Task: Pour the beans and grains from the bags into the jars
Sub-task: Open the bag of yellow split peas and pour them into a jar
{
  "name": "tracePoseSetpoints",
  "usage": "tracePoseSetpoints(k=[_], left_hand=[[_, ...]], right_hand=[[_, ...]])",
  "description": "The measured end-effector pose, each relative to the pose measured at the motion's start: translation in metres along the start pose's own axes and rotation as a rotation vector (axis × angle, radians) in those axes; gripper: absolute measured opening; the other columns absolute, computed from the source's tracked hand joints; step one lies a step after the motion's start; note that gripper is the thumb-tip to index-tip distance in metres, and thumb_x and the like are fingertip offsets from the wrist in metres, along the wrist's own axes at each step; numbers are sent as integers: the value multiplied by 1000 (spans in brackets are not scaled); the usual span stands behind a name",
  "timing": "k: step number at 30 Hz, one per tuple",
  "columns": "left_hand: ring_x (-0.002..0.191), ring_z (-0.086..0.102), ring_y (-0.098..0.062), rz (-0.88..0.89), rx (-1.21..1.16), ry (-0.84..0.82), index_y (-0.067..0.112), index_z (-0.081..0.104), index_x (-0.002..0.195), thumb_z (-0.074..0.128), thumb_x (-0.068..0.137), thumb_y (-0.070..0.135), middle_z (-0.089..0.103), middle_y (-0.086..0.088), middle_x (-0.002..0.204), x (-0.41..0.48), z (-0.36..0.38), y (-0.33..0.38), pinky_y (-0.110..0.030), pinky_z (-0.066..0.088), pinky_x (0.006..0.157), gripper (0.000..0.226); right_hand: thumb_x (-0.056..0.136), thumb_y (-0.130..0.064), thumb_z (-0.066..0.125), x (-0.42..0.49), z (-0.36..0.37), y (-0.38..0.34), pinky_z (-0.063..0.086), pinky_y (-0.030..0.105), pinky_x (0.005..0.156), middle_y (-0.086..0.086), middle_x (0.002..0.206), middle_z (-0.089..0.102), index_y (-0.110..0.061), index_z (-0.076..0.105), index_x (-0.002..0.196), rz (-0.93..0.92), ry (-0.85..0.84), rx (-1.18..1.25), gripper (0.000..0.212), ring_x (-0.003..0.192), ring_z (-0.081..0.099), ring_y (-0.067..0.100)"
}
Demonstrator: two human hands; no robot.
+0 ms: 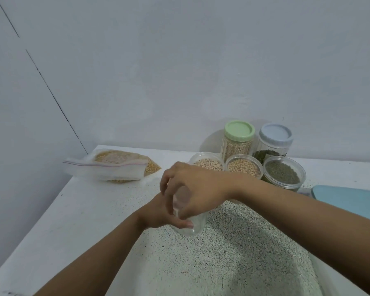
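Observation:
A clear plastic jar (191, 230) stands on the speckled counter at the middle, and it looks empty. My left hand (158, 215) grips its side from the left. My right hand (193, 189) curls over its top from above, hiding the mouth, so I cannot tell whether a lid is on. A zip bag of yellow grains (115, 165) lies on its side at the back left, apart from both hands.
Three open jars stand at the back right: pale beans (207, 164), tan beans (243, 167) and green beans (284, 173). Behind them are a green-lidded jar (239, 135) and a blue-lidded jar (274, 138). A light blue lid (346, 201) lies at the right edge. Walls close in behind and at the left.

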State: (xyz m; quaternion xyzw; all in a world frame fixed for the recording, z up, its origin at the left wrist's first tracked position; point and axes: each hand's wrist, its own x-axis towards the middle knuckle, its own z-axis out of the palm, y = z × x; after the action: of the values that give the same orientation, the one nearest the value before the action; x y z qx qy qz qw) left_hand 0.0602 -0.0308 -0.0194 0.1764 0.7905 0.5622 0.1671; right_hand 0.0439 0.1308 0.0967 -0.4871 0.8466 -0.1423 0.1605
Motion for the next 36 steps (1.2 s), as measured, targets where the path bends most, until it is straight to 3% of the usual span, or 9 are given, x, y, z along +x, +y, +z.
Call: tracePoseSetpoints(k=[3, 6, 9, 13, 18, 24, 28, 31, 36], left_hand=[[123, 57, 2, -26, -23, 1, 61, 60, 120, 88, 73, 0, 63, 32, 122, -2, -1, 7, -19, 51, 94, 82], [117, 61, 5, -22, 10, -29, 30, 63, 124, 88, 71, 7, 67, 29, 120, -2, 0, 3, -13, 51, 89, 63], [121, 59, -1, -25, -3, -38, 19, 51, 131, 84, 72, -9, 66, 24, 122, 2, -1, -1, -18, 51, 93, 72], [114, 62, -2, -9, 1, -13, 19, 46, 131, 84, 71, -9, 68, 15, 117, 2, -1, -5, -15, 50, 91, 76], [122, 61, -10, -1, 51, 8, 29, 63, 127, 89, 73, 2, 67, 16, 127, 0, -1, 0, -19, 51, 94, 65], [123, 62, -15, 11, 27, -7, 14, 55, 131, 84, 72, -11, 68, 3, 126, 1, -2, -7, -25, 52, 96, 71], [129, 58, -26, 44, -7, -7, 12, 52, 138, 86, 70, -11, 63, -11, 132, 3, -1, -7, -37, 50, 106, 80], [134, 54, -25, 77, 5, 57, 32, 54, 135, 90, 66, 3, 62, -5, 135, 1, 2, -6, -34, 43, 112, 83], [133, 55, -16, 72, 38, 124, 35, 55, 133, 93, 64, 12, 63, 2, 135, -1, 9, -9, -31, 42, 114, 82]], right_hand=[[90, -46, 70, -2, -1, -2, 36, 33, 104, -6, 126, 55, -31, 72, 116, 66, 150, 141, 31, 123, 41, 11], [88, -81, 39, 4, 9, -2, 41, 50, 102, 6, 137, 44, -40, 43, 145, 361, 86, -327, 70, 129, 40, 31], [86, -66, 54, 3, 4, -7, 45, 49, 96, 5, 128, 45, -41, 50, 136, 280, -28, -304, 56, 119, 44, 32], [90, -32, 67, -5, -19, -14, 29, 26, 97, -6, 130, 49, -32, 71, 119, 109, -56, 104, 29, 116, 34, 5], [88, -76, 43, 1, 0, -14, 41, 53, 98, 15, 138, 40, -40, 40, 148, 407, -38, -268, 70, 126, 42, 42], [78, -39, 73, -7, -9, -12, 49, 41, 87, 1, 117, 42, -42, 51, 128, 168, -59, -240, 55, 108, 45, 26], [79, -15, 74, -19, -26, 0, 51, 35, 80, 5, 114, 55, -33, 57, 112, 93, 185, 204, 42, 96, 56, 23], [88, -23, 58, -30, -19, 14, 52, 39, 80, 1, 103, 68, -28, 63, 109, 146, 540, 520, 21, 91, 64, 25], [97, -16, 60, -68, 15, 43, 51, 23, 76, -12, 100, 72, -24, 70, 116, 343, 749, 297, 23, 88, 65, 4]])
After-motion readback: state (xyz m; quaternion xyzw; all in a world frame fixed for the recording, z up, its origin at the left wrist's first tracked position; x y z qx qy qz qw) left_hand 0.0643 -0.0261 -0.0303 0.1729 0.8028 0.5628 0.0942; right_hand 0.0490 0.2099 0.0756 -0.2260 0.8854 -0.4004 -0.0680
